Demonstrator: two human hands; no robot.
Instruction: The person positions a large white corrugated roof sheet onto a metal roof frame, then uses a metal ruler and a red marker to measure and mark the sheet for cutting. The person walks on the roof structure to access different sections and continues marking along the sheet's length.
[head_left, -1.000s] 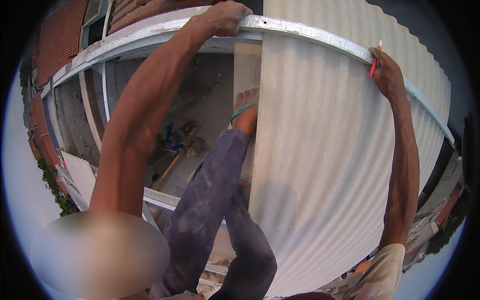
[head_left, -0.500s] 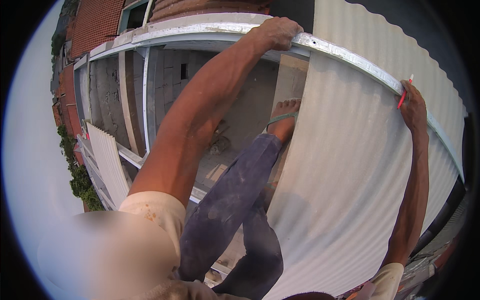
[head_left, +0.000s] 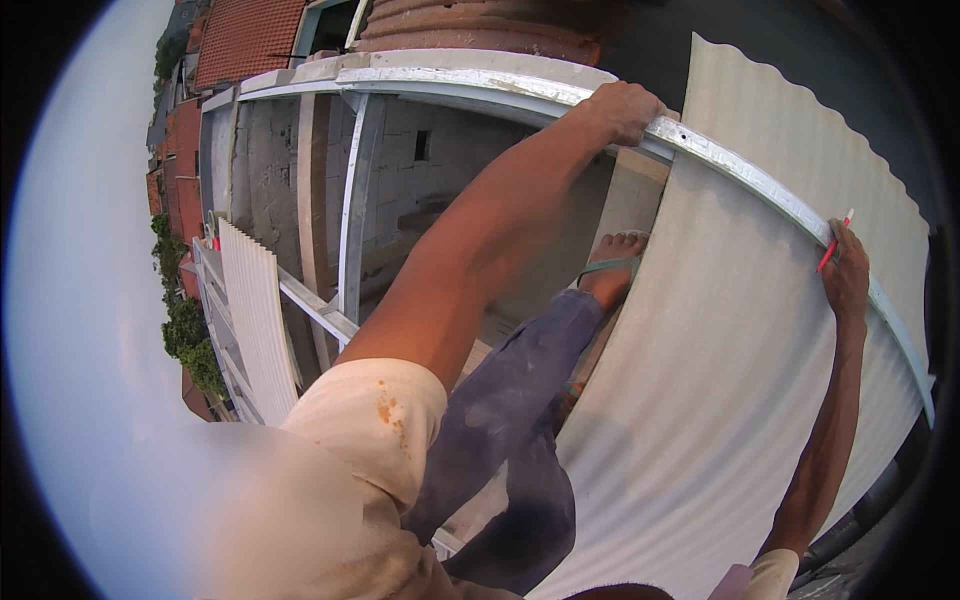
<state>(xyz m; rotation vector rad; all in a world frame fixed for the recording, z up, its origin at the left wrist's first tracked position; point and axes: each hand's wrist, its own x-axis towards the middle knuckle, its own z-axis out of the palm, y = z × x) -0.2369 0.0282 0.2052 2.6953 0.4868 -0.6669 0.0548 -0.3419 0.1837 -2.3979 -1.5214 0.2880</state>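
A long silvery metal bar (head_left: 745, 170) runs across a pale corrugated roofing sheet (head_left: 640, 370) and on to the left over the roof frame. My left hand (head_left: 625, 112) is closed over the bar near the sheet's left edge. Farther right, my right hand (head_left: 847, 270) is closed at the same bar, with a slim red pencil (head_left: 828, 255) sticking out between its fingers. How firmly the right fingers wrap the bar is hidden. My sandalled foot (head_left: 612, 272) rests on a board beside the sheet, below my left hand.
Left of the sheet, metal rafters (head_left: 352, 200) span an open drop into a room with block walls (head_left: 400, 190). Another corrugated sheet (head_left: 258, 310) lies at the far left. Tiled roofs (head_left: 245, 42) and trees (head_left: 188, 340) stand beyond. A dark gap borders the sheet's far edge.
The view has swung left, so the bar, sheet and both hands sit farther right and lower. Both hands stay at the bar, and the red pencil is still in my right hand.
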